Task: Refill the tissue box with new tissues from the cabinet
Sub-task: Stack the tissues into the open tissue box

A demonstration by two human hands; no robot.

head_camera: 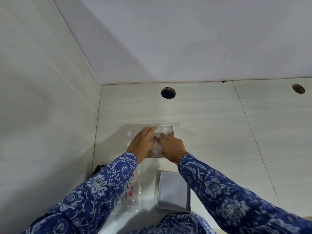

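Now pressing tissues (164,131) into the wall-mounted tissue box (172,132) at frame centre, left hand (142,143) and right hand (172,146) flattened side by side.

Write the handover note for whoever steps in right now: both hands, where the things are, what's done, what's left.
Left hand and right hand: both flat on the tissues, pressing them into the open tissue box by the wall.
Lid: off, lying on the counter nearer the person.
Empty plastic wrapper: on the counter left of the lid.
Done: new tissues unwrapped and placed in the box.
Left: finish seating the tissues, put the lid back on, clear the wrapper.
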